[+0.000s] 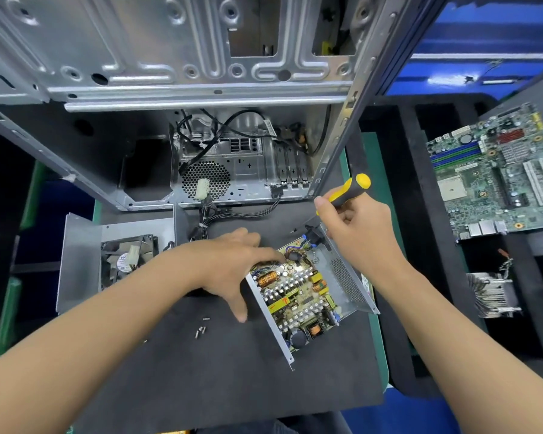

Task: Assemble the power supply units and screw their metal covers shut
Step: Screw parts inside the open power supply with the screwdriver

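The open silver sheet-metal power supply tray with its green circuit board of copper coils and capacitors (298,296) lies on the dark mat of the bench (201,371), right of centre, and the left hand (229,267) steadies it, fingers spread over the board's far left corner. The right hand (358,227) is curled round the yellow-and-black screwdriver (348,191), its tip seemingly down at the tray's far corner, though the hand hides it. I judge the board is being fastened; next, the grey metal cover with its black fan (113,258), lying to the left, must be fitted and the small loose screws (201,328) on the mat driven in.
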The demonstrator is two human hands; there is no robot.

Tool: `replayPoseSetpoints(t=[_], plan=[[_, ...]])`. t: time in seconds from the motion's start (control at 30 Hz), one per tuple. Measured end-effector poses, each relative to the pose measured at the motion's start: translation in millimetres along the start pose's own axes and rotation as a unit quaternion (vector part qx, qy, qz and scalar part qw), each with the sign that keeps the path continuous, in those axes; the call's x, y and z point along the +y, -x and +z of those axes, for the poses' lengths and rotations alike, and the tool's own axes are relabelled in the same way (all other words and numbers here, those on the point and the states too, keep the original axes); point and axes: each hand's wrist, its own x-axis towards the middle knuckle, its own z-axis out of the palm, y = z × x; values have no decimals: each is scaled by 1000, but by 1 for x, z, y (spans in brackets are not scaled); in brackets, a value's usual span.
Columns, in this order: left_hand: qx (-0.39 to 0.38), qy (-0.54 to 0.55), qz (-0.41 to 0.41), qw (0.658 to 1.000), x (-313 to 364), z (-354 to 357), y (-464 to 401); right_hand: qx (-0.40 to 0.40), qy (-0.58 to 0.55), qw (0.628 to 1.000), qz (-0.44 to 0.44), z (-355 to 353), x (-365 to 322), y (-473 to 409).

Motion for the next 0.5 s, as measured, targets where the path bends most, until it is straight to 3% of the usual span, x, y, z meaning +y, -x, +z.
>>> replayPoseSetpoints(t=[0.13,0.27,0.5], plan=[[29,-67,15,997,2,-2,-6,1,-1,1000,2,1,2,2],[68,-67,33,995,2,3,-8,-1,4,1000,3,1,4,3],[72,-61,33,995,3,2,-8,-4,37,999,-25,0,2,3]])
